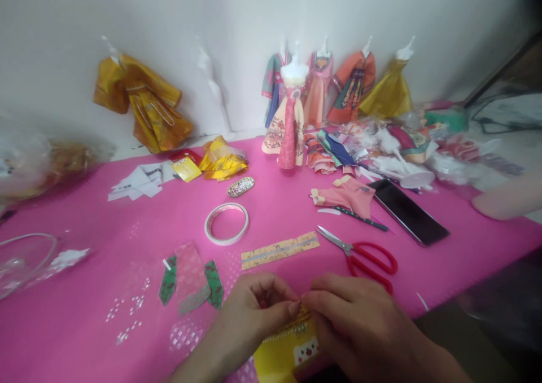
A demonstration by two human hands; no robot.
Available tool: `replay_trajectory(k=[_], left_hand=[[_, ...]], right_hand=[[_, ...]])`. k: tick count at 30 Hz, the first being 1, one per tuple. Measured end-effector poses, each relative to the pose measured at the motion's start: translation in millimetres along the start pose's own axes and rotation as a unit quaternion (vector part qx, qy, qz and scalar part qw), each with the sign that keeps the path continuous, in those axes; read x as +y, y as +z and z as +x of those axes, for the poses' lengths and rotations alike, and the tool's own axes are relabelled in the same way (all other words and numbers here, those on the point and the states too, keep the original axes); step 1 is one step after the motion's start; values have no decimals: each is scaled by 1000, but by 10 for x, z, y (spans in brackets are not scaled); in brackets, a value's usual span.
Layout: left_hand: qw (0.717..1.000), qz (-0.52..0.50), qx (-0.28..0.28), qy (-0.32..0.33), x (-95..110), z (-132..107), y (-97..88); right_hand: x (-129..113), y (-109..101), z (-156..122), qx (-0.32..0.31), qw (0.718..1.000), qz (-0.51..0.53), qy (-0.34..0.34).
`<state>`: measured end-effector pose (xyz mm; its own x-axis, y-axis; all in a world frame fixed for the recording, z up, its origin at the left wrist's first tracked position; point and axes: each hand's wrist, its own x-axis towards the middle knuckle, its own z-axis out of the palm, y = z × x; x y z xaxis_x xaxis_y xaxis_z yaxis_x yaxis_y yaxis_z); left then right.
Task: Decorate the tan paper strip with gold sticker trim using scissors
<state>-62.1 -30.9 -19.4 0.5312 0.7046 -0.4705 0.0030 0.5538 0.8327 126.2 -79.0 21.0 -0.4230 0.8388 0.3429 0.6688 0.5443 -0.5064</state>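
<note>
At the near edge of the pink table (139,247), the fingertips of my left hand (258,315) and my right hand (351,315) meet in a pinch. What they hold is small and mostly hidden by the fingers. Under them shows yellow material (275,355) with a white animal face printed on it. Just beyond my hands lies a tan patterned strip (279,251) with a grey line along its middle. Red-handled scissors (348,249) rest partly spread beside my right hand. Left of my left hand are green fabric pieces (214,284) and a pink piece (190,267).
A roll of white tape (206,228) lies mid-table, near an oval glittery case (241,186). A black phone (410,214) and a pink garment piece (355,197) are on the right. Dressed doll forms (292,112) line the wall. A person's arm (508,199) rests at the right edge.
</note>
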Motion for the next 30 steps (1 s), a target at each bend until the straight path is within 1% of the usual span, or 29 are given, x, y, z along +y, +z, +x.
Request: replay_trajectory(k=[3, 7, 10, 13, 15, 17, 19, 22, 27, 30], left_hand=[[1000, 1, -9, -8, 7, -15, -13], [1000, 15, -12, -3, 12, -14, -39], [1000, 24, -9, 7, -2, -4, -51], [999, 31, -6, 12, -31, 13, -62], [999, 39, -4, 19, -56, 29, -81], [999, 44, -3, 21, -82, 48, -113], [998, 52, -6, 22, -99, 61, -149], [997, 69, -8, 23, -90, 47, -175], [998, 67, 12, 6, -45, -10, -162], [996, 84, -5, 7, -80, 27, -205]], right_hand=[[9, -26, 17, -8, 999, 36, 15], [18, -31, 24, 6, 997, 67, 32], [57, -18, 24, 28, 996, 70, 38], [164, -5, 12, 60, 996, 48, 50], [266, -7, -6, 72, 994, 30, 78], [380, -30, -25, 61, 990, 14, 127], [499, -77, -35, 36, 980, -29, 194], [683, -194, -11, 12, 951, -125, 281], [965, -437, 116, 12, 919, -204, 337], [1113, -556, 205, 20, 896, -245, 369]])
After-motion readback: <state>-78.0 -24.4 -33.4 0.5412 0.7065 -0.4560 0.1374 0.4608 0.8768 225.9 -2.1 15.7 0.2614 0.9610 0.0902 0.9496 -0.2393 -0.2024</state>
